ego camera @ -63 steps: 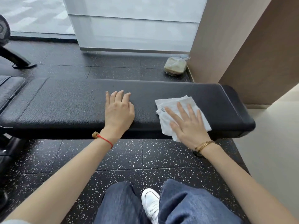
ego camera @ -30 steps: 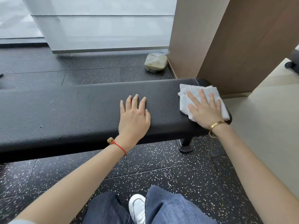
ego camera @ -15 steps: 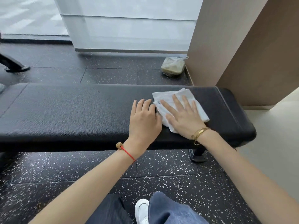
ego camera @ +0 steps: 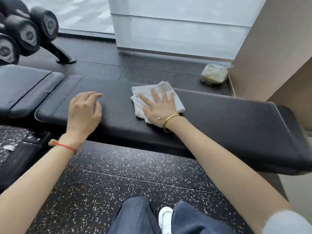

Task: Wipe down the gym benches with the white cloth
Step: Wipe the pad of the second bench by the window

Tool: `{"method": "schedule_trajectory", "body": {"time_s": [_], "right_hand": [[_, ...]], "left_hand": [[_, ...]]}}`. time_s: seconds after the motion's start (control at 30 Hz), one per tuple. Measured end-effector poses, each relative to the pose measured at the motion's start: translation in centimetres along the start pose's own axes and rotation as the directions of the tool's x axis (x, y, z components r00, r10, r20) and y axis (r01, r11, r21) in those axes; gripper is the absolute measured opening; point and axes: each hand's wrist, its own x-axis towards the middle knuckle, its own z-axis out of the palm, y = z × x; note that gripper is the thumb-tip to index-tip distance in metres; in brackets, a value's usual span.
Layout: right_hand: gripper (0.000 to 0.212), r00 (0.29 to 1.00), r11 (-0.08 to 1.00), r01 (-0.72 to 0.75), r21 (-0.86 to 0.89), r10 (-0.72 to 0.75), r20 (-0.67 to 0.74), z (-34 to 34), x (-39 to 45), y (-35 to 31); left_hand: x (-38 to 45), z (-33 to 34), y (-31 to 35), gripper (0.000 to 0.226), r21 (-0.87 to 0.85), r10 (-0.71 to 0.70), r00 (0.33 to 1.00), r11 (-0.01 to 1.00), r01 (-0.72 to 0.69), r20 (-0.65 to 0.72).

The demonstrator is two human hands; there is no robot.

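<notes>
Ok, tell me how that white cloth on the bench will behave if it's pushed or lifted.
The white cloth looks soft and floppy: it lies folded and creased under the right hand, so lifted it would likely sag. Pushed flat-palmed, it should probably slide across the smooth black bench, perhaps bunching at its loose edges.
</notes>
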Motion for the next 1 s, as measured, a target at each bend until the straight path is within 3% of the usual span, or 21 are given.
{"method": "schedule_trajectory", "body": {"time_s": [0.2, 0.4, 0.47, 0.6, 0.73, 0.87, 0.93, 1.0], "right_hand": [[0.049, 0.973, 0.973, 0.23, 0.032, -0.229, -0.032, 1.5, -6.0, 0.1], [0.05, 0.998, 0.997, -0.061, 0.05, 0.062, -0.019, -0.5, 1.8, -0.1], [0.051, 0.998, 0.997, -0.068, 0.048, 0.068, 0.003, -0.6, 4.3, -2.7], [0.052, 0.989, 0.99, 0.14, 0.006, -0.14, -0.044, 1.2, 2.4, -7.2], [0.049, 0.964, 0.966, 0.257, 0.018, -0.255, -0.072, 2.1, -1.8, -4.5], [0.05, 0.997, 0.997, 0.069, 0.022, -0.069, -0.033, 0.6, 1.0, -1.8], [0.051, 0.999, 0.998, -0.043, 0.039, 0.044, -0.013, -0.5, 3.9, -2.8], [0.052, 0.998, 0.998, -0.059, 0.028, 0.06, -0.021, -0.5, 5.3, -5.2]], "left_hand": [[0.4, 0.8, -3.5, 0.046, 0.015, -0.042, 0.998, 0.999, 0.042, 0.045], [0.2, 1.5, -3.5, 0.047, -0.023, -0.092, 0.996, 0.996, 0.092, 0.003], [0.2, 1.5, -3.7, 0.047, -0.032, -0.096, 0.995, 0.995, 0.096, 0.004], [0.1, 1.8, -4.0, 0.047, -0.039, -0.089, 0.996, 0.995, 0.089, -0.006], [0.1, 2.0, -4.3, 0.047, -0.03, -0.068, 0.998, 0.997, 0.068, -0.018], [0.1, 2.0, -4.3, 0.046, -0.036, -0.074, 0.997, 0.997, 0.073, -0.026], [0.2, 2.0, -4.2, 0.045, -0.039, -0.079, 0.996, 0.996, 0.078, -0.03], [0.2, 2.0, -4.2, 0.045, -0.044, -0.083, 0.996, 0.996, 0.082, -0.031]]}}
